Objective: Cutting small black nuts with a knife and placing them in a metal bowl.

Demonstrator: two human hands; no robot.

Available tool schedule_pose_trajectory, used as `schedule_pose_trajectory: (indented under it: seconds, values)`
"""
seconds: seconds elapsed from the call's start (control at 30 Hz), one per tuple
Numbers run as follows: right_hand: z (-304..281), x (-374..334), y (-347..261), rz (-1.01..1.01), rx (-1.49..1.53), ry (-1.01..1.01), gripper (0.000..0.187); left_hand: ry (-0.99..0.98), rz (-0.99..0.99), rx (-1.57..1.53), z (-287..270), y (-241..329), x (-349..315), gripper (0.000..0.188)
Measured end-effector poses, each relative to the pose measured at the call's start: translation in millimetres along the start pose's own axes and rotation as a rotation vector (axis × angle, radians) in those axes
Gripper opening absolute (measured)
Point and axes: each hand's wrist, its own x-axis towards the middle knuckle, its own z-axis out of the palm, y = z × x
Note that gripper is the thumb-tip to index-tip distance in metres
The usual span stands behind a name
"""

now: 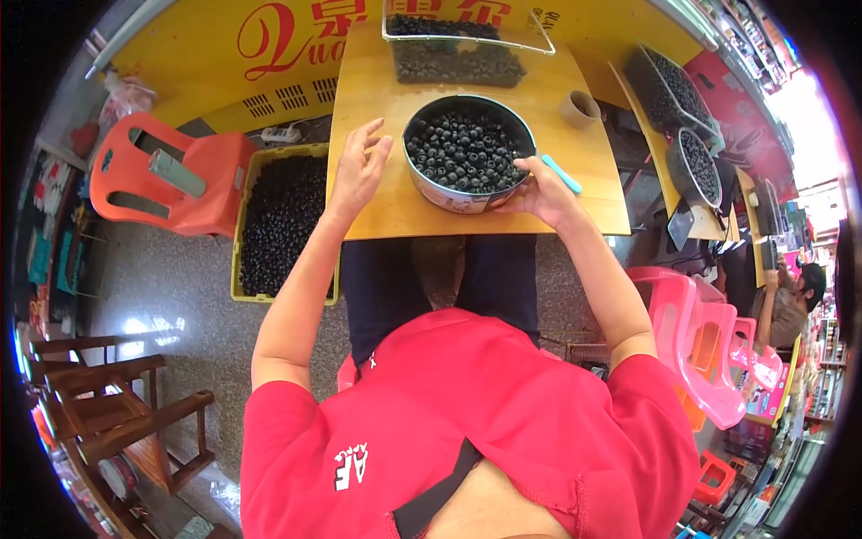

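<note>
A round metal tin (460,199) full of small, round, dark beads or berries (467,148) stands on the wooden table (386,220) in front of me. My right hand (543,191) grips its right side, thumb at the rim and fingers lower on the wall. Left of the tin, my left hand (361,171) is raised above the table, fingers apart and nothing in it. Just beyond my right hand lies a light blue handle-like piece (561,174), its other end hidden. A clear bin (458,67) with more dark pieces stands behind the tin.
A brown cup (580,109) stands at the table's right. On the floor left of the table is a yellow crate (241,260) of dark pieces, beside an orange chair (175,180). Pink chairs (687,341) stand at the right. Another person (790,305) sits farther right.
</note>
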Motion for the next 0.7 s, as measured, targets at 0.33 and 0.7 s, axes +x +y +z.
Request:
schedule_pose_trajectory:
  seconds: [0.33, 0.7]
  values:
    - [11, -10, -11, -0.066, -0.236, 0.194, 0.042, -0.023, -0.033, 0.01, 3, -2, -15, 0.037]
    - [5, 2, -23, 0.0, -0.768, 0.277, 0.037, -0.006, -0.002, 0.04, 9, -12, -27, 0.034]
